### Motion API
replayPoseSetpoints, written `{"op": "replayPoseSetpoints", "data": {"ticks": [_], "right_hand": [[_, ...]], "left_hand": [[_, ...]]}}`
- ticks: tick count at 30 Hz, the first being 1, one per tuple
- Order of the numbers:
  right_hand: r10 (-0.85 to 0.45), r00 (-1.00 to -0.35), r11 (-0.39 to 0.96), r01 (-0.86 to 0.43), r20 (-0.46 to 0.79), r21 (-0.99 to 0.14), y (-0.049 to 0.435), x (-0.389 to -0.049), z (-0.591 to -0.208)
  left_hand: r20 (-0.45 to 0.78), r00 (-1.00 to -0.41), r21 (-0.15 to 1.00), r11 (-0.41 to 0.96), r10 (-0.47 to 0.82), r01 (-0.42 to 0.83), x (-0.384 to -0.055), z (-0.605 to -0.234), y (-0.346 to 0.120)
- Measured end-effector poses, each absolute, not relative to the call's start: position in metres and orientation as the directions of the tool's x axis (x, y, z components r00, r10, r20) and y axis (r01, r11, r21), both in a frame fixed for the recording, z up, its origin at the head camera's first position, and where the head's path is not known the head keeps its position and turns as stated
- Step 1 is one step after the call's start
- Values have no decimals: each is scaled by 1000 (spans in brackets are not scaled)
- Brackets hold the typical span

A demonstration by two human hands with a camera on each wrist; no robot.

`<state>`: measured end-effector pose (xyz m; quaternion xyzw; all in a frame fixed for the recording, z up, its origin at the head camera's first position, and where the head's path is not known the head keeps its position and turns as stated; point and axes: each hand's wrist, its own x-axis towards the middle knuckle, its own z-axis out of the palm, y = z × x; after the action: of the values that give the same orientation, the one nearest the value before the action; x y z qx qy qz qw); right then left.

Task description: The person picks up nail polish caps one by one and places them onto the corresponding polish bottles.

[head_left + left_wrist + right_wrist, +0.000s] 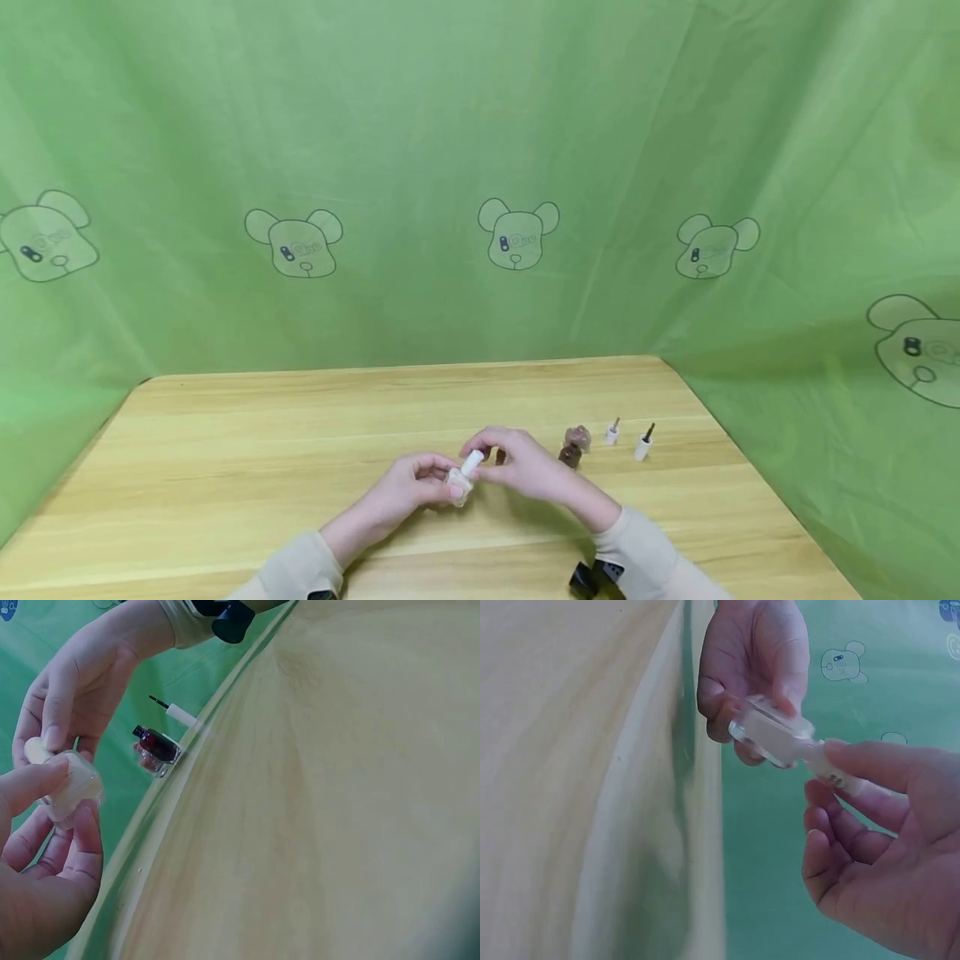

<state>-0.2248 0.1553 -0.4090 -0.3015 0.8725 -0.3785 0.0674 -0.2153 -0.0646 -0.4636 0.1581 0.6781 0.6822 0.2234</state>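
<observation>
Over the front middle of the table, a nail polish bottle of clear glass with pale contents (459, 487) is held tilted between both hands. My left hand (405, 493) grips its glass body, with the thumb on the near face in the left wrist view. The white cap (845, 777) is on the bottle's neck. My right hand (528, 468) pinches that cap between thumb and fingers, as the right wrist view shows, its other fingers loosely curled below.
Right of the hands stand an uncapped dark nail polish bottle (570, 456) and a pinkish one (578, 437). Two white caps (612, 435) (642, 449) stand farther right, brushes pointing up. A green curtain (405, 317) hangs behind and beside the wooden table (247, 442).
</observation>
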Motion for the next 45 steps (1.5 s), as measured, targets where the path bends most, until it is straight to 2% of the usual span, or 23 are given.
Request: {"op": "replayPoseSetpoints", "data": {"ticks": [7, 11, 14, 29, 38, 42, 45], "right_hand": [[-500, -865, 340, -233, 35, -911, 155, -233, -416], [-462, -887, 252, -115, -15, -961, 153, -232, -419], [-451, -892, 214, -77, -28, -974, 150, -230, -422], [-369, -929, 192, -81, 5, -978, 145, -228, -429], [-234, -972, 187, -53, 8, -981, 140, -224, -429], [-239, -971, 172, -62, 20, -983, 139, -224, -429], [-295, -955, 169, -78, 25, -983, 140, -225, -429]], "left_hand": [[-88, -872, 990, -56, 481, -131, -218, -465, -63], [-92, -877, 985, -84, 472, -148, -218, -465, -64], [-95, -875, 982, -98, 475, -160, -218, -466, -64], [-81, -866, 978, -127, 493, -164, -218, -468, -65], [-69, -872, 984, -112, 485, -140, -216, -465, -61], [-58, -871, 987, -104, 488, -124, -215, -465, -61], [-57, -869, 987, -106, 492, -125, -214, -466, -61]]}}
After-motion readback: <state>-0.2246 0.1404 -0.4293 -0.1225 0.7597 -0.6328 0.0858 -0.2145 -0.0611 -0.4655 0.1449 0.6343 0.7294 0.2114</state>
